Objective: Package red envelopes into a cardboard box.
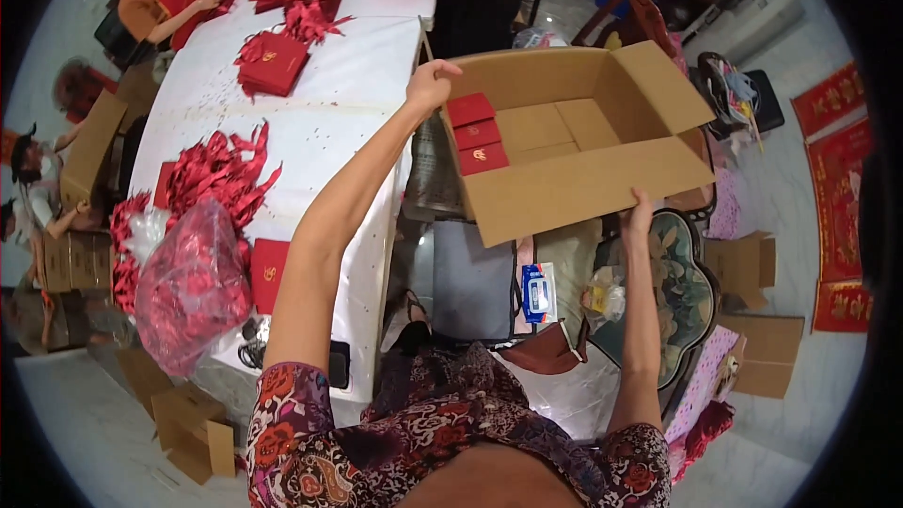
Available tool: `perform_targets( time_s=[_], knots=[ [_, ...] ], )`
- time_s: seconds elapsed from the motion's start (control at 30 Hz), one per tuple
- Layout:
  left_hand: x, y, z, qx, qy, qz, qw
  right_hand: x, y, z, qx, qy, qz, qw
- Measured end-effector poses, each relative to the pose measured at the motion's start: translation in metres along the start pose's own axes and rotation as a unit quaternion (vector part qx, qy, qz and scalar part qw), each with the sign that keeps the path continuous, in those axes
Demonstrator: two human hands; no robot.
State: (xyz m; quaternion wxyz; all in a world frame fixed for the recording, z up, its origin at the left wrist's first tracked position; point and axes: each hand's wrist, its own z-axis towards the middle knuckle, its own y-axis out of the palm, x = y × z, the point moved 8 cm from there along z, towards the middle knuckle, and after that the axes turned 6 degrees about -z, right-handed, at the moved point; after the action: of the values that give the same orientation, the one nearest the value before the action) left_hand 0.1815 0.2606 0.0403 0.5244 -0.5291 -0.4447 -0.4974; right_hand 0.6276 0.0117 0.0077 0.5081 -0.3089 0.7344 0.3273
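Just right of the white-covered table (324, 127), held an open cardboard box (578, 174) out in front, long axis running roughly left to right across the body. Had the left hand (431, 87) at the far left corner, fingers mostly curled in, one digit pointing right along the rim; could not tell whether pinching the cardboard or merely resting against it. Had the right hand (637, 216) at the outer edge of the near flap (550, 202), pinching it, thumb on top and other fingers mostly hidden beneath. Saw three red packets (477, 132) inside, lined up front to back at the left end: just right of the left hand and nearer to the body, well apart from the right one. Noticed on the table a stack of red packets (277, 64), a heap of red ribbons (216, 169) and a see-through bag (198, 282). Glimpsed below the box a blue-and-white pack (538, 293) beside a grey cushion (473, 292).
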Motion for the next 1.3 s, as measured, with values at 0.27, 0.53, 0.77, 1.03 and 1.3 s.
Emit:
perform_targets(
  time_s=[0.27,0.53,0.77,1.03,1.3],
  knots=[
    [-0.091,0.017,-0.043,-0.035,0.024,0.147,0.988,0.164,0.005,-0.01,-0.036,0.134,0.036,0.99],
    [-0.128,0.043,-0.091,0.093,0.069,0.247,0.962,0.227,-0.026,-0.033,0.013,0.222,0.005,0.975],
    [-0.063,0.039,-0.222,0.079,0.047,0.225,0.97,0.056,0.045,-0.076,0.173,-0.334,-0.417,0.827],
    [-0.058,-0.011,-0.338,0.192,-0.032,0.27,0.943,0.203,0.205,0.095,-0.373,-0.177,-0.703,0.579],
    [-0.068,0.013,-0.269,0.109,-0.03,0.163,0.98,0.304,0.187,0.057,-0.396,0.354,-0.342,0.775]
  ],
)
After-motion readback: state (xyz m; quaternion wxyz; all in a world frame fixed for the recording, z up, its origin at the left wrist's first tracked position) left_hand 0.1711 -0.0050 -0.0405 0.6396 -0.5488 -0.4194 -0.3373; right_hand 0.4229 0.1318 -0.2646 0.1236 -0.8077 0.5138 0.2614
